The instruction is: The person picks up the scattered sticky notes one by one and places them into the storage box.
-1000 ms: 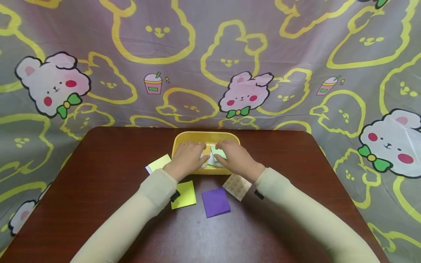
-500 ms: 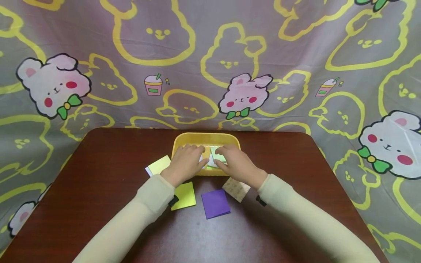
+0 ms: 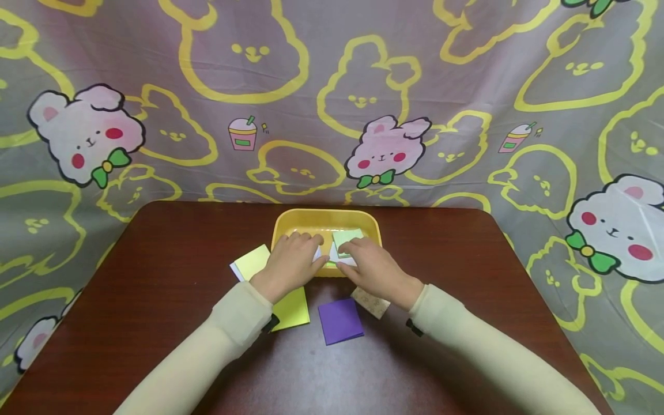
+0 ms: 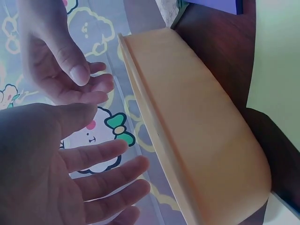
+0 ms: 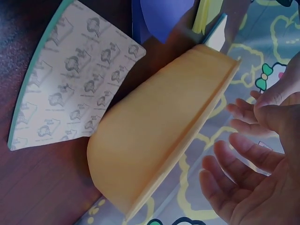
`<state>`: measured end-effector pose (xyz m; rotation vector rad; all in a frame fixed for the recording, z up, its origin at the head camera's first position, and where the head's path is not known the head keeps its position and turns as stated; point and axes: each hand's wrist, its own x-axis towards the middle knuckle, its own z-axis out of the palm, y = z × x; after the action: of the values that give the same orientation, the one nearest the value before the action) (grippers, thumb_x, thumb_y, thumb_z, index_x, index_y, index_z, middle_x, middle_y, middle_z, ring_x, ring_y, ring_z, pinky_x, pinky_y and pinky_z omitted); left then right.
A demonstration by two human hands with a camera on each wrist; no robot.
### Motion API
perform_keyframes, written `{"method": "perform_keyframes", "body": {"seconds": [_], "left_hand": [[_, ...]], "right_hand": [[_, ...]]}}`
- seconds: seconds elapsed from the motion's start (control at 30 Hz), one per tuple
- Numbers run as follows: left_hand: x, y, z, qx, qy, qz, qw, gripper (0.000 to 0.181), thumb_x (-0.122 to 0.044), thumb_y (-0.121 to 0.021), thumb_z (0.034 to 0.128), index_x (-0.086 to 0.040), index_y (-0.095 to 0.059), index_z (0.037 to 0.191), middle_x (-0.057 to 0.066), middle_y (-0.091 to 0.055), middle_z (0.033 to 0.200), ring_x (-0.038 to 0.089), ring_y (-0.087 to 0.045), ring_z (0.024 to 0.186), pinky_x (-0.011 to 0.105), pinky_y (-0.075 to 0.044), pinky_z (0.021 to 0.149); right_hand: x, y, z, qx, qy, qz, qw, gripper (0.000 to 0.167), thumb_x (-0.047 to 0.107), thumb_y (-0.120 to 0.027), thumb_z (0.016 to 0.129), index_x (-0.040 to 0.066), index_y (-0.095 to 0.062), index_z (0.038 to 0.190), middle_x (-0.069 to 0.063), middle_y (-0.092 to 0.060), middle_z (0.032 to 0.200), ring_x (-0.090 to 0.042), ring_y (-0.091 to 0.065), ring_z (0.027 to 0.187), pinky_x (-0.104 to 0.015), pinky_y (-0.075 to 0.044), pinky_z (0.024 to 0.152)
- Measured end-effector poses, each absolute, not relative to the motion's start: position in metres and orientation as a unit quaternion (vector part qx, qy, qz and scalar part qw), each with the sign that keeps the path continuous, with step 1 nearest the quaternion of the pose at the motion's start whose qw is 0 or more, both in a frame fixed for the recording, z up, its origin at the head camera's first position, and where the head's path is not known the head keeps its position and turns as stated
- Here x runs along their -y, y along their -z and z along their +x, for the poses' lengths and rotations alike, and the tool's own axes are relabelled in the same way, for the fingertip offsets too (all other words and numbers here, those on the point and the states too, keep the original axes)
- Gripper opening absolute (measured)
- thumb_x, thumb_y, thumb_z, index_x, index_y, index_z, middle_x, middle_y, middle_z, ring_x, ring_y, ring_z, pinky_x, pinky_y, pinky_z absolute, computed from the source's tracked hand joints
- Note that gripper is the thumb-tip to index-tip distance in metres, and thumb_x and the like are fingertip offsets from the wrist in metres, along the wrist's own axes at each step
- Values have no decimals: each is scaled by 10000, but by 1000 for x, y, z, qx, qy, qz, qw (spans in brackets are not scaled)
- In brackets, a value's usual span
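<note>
Yellow tray [image 3: 327,217], under left hand [image 3: 291,259] and right hand [image 3: 377,268], loosely spread, empty; walls presumably corral green pad [image 3: 349,234].

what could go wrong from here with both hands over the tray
The pale green paper square overlaps white paper inside the yellow plastic tray, so lifting one might drag the other.
The left hand reaches past the bright yellow paper square, so dropping lower might shift it.
The right hand partly covers the beige patterned paper square, which it might nudge.
</note>
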<state>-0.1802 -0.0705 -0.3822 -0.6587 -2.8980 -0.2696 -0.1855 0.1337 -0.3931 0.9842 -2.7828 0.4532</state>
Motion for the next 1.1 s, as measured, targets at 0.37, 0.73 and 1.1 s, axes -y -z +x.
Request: {"method": "perform_keyframes", "body": {"seconds": [0.37, 0.73, 1.1], "left_hand": [[72, 383, -170, 965, 98, -227, 84, 364, -366, -677, 965, -89, -677, 1202, 107, -743, 1036, 324, -683, 917, 502, -534, 816], [71, 389, -162, 961, 109, -238, 89, 358, -381, -687, 954, -96, -686, 1170, 85, -740, 991, 310, -684, 880, 477, -531, 771], [72, 391, -154, 959, 120, -240, 87, 372, -411, -672, 961, -103, -688, 1170, 75, -740, 1001, 301, -676, 883, 471, -523, 769]], "right_hand": [[-136, 396, -176, 924, -148, 343, 81, 276, 262, -683, 965, 53, -707, 1143, -95, -721, 1079, -238, -681, 972, -391, -572, 835], [-138, 399, -165, 923, -143, 348, 81, 284, 274, -712, 940, 73, -701, 1141, -52, -706, 1064, -209, -670, 962, -375, -564, 828], [-132, 400, -159, 922, -147, 351, 71, 278, 286, -716, 939, 86, -705, 1132, -47, -715, 1101, -217, -679, 1017, -386, -563, 878]]}}
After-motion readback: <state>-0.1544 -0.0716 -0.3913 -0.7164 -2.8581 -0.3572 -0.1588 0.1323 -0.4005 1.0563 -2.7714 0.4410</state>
